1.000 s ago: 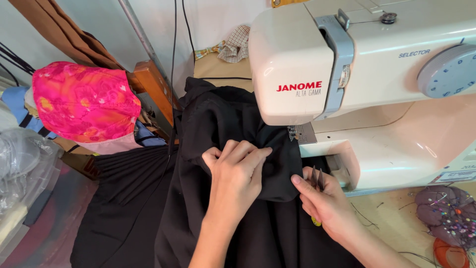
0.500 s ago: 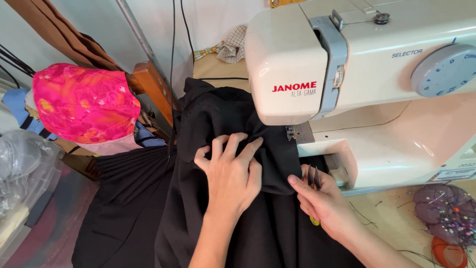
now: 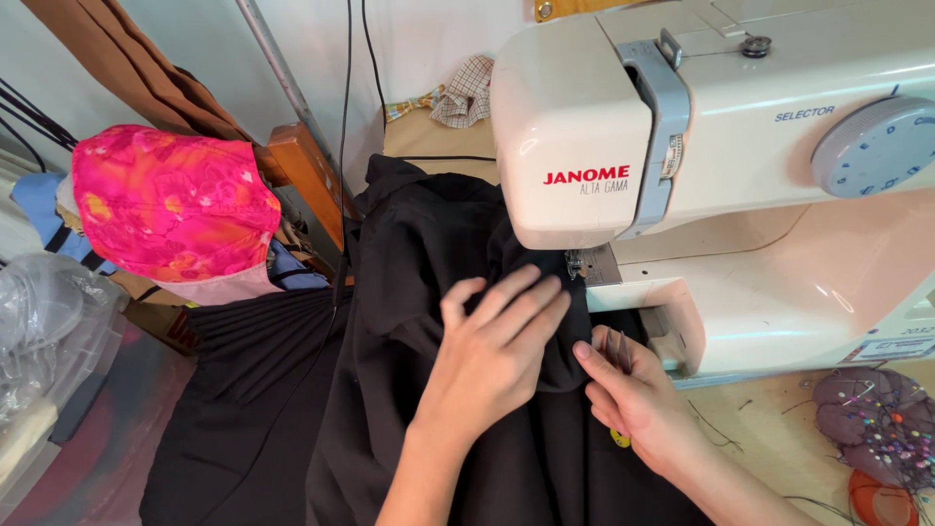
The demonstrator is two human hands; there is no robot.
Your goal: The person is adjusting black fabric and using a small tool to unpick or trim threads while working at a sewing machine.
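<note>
Head view looks down on a white sewing machine (image 3: 721, 185) standing on a wooden desk (image 3: 769, 453), with black fabric (image 3: 438, 253) spread from under the needle area toward the person. A second ago the left hand (image 3: 492, 356) had its fingers curled, bunching a fold of the cloth; half a second ago they began to open. Now the fingers lie spread and flat on the fabric just left of the presser foot (image 3: 577, 263), pressing it down rather than gripping it. My reading is that the fold has been laid out and smoothed into place beside the needle.

Right hand (image 3: 633, 394) has hardly shifted across the three pictures. It rests on the fabric's edge in front of the machine's base, fingers together and lightly curled around something thin; a small yellow bit (image 3: 619, 438) shows below the palm, but I cannot tell what the object is or how firmly it is held.

As for containers, a clear plastic tub (image 3: 44, 341) sits at the far left; its contents are too blurred to name. A purple pincushion (image 3: 881, 424) at the right edge of the desk is stuck full of coloured pins, with an orange round thing (image 3: 881, 502) just below it. A pink patterned cloth (image 3: 170, 205) is draped over something at the left, well apart from both hands.
</note>
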